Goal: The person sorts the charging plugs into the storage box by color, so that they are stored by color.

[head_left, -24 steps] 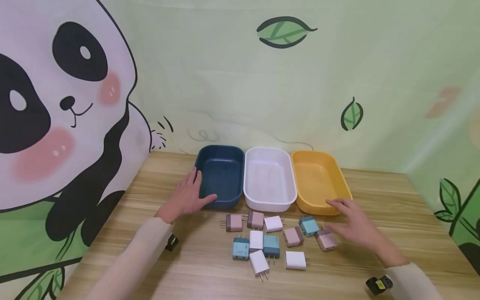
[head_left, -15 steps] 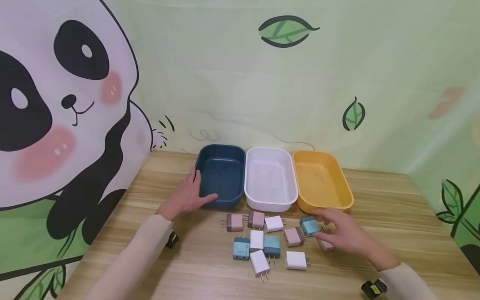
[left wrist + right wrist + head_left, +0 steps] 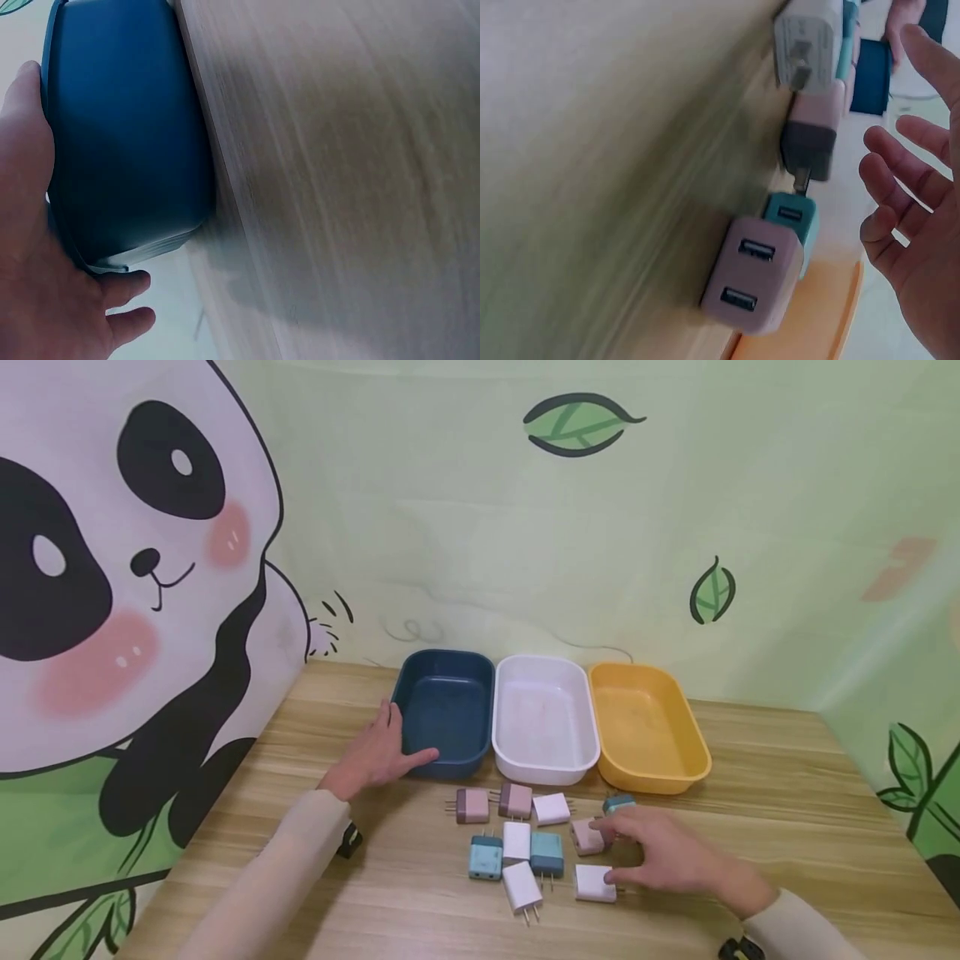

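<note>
My left hand (image 3: pixel 372 753) rests at the near left corner of the dark blue bin (image 3: pixel 444 714), its thumb by the front rim and fingers along the side. In the left wrist view that bin (image 3: pixel 127 135) fills the space beside the palm. My right hand (image 3: pixel 667 852) hovers over the right-hand wall chargers with fingers spread and nothing held. Its index finger overlaps a pink charger (image 3: pixel 585 837); its thumb overlaps a white charger (image 3: pixel 592 883). A teal charger (image 3: pixel 618 804) shows behind the fingers. Another pink charger (image 3: pixel 750 277) is visible in the right wrist view.
A white bin (image 3: pixel 546 714) and a yellow bin (image 3: pixel 647 722) stand right of the blue one. Several more chargers lie in front, including a teal one (image 3: pixel 486 857), a white one (image 3: pixel 522 887) and a pink one (image 3: pixel 472 806). A printed cloth hangs behind the wooden table (image 3: pixel 405 877).
My right hand has moved left and nearer, from beside the yellow bin to over the pink and white chargers. My left hand has stayed at the blue bin.
</note>
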`<state>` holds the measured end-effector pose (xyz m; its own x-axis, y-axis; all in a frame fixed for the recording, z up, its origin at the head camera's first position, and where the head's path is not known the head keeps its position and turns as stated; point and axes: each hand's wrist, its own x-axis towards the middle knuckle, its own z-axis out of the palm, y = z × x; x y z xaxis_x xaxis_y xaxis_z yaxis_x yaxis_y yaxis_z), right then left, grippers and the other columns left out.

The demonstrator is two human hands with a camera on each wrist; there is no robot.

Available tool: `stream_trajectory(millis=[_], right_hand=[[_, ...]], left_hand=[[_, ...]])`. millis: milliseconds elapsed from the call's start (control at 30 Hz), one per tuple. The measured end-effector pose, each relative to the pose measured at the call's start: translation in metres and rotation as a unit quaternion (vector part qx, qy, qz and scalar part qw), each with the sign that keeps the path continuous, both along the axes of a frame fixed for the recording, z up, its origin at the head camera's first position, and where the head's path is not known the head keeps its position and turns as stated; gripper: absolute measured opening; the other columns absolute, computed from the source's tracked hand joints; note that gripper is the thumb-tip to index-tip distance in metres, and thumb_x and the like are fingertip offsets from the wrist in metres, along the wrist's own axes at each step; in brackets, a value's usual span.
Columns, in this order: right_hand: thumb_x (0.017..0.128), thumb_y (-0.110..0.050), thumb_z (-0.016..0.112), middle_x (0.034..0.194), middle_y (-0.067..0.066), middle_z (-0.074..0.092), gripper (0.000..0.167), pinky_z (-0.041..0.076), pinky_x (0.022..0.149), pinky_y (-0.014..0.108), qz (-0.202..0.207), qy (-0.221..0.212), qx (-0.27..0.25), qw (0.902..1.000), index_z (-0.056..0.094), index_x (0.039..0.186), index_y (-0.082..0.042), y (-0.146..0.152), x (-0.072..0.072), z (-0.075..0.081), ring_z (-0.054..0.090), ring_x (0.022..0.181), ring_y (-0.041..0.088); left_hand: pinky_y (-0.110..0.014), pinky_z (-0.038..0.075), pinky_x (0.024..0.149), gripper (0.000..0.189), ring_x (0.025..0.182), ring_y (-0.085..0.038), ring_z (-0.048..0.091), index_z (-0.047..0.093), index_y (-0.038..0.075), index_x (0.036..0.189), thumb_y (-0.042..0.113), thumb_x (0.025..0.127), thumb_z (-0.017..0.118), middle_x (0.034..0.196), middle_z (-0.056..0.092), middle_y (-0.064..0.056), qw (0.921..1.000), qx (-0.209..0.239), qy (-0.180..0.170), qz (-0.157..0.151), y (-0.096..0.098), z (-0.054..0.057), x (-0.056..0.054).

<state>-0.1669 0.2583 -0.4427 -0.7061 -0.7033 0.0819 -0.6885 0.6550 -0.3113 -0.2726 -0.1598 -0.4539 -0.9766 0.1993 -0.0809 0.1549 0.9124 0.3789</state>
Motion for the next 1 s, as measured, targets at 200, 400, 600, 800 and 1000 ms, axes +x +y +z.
stream_trajectory(millis=[200, 400, 600, 800, 1000], right_hand=[[0.075, -0.06, 0.069, 0.11, -0.01, 0.059, 0.059, 0.048, 0.082, 0.036, 0.044, 0.012, 0.026, 0.9986, 0.065, 0.118, -0.02, -0.007, 0.004, -0.008, 0.054, 0.099, 0.009], [0.073, -0.062, 0.069, 0.108, -0.01, 0.059, 0.061, 0.048, 0.081, 0.034, 0.066, 0.009, 0.048, 0.9966, 0.065, 0.117, -0.02, -0.01, 0.006, -0.015, 0.053, 0.096, 0.007], [0.075, -0.064, 0.066, 0.113, -0.007, 0.059, 0.063, 0.046, 0.089, 0.037, 0.057, -0.022, 0.089, 0.9942, 0.065, 0.118, -0.018, -0.01, 0.007, -0.018, 0.054, 0.102, 0.01], [0.076, -0.058, 0.069, 0.109, -0.005, 0.06, 0.057, 0.047, 0.086, 0.035, 0.072, 0.012, 0.083, 0.9938, 0.067, 0.113, -0.015, -0.011, 0.008, -0.021, 0.055, 0.1, 0.011], [0.078, -0.052, 0.072, 0.11, -0.006, 0.06, 0.049, 0.048, 0.086, 0.035, 0.074, 0.011, 0.073, 0.9945, 0.069, 0.11, -0.015, -0.012, 0.007, -0.021, 0.055, 0.1, 0.011]], left_hand=[[-0.054, 0.027, 0.106, 0.116, 0.136, -0.045, 0.021, 0.005, -0.007, 0.148, 0.073, 0.079, 0.052, 0.154, -0.001, -0.026, 1.0, 0.002, -0.005, 0.002, -0.001, -0.001, -0.001], [-0.052, 0.025, 0.107, 0.116, 0.139, -0.042, 0.014, -0.001, -0.006, 0.148, 0.066, 0.08, 0.059, 0.154, -0.008, -0.025, 0.9989, 0.044, -0.017, -0.003, -0.001, -0.001, 0.0], [-0.052, 0.024, 0.107, 0.119, 0.139, -0.042, 0.011, -0.004, -0.006, 0.148, 0.064, 0.078, 0.062, 0.154, -0.01, -0.025, 0.9979, 0.06, -0.022, -0.005, -0.001, -0.003, -0.001], [-0.053, 0.024, 0.107, 0.12, 0.139, -0.041, 0.012, -0.004, -0.006, 0.148, 0.063, 0.077, 0.064, 0.154, -0.008, -0.025, 0.9971, 0.072, -0.021, -0.009, -0.003, -0.004, -0.001], [-0.054, 0.027, 0.106, 0.121, 0.138, -0.041, 0.017, -0.005, -0.005, 0.148, 0.063, 0.077, 0.066, 0.154, -0.004, -0.024, 0.9965, 0.082, -0.017, -0.009, -0.006, -0.006, -0.001]])
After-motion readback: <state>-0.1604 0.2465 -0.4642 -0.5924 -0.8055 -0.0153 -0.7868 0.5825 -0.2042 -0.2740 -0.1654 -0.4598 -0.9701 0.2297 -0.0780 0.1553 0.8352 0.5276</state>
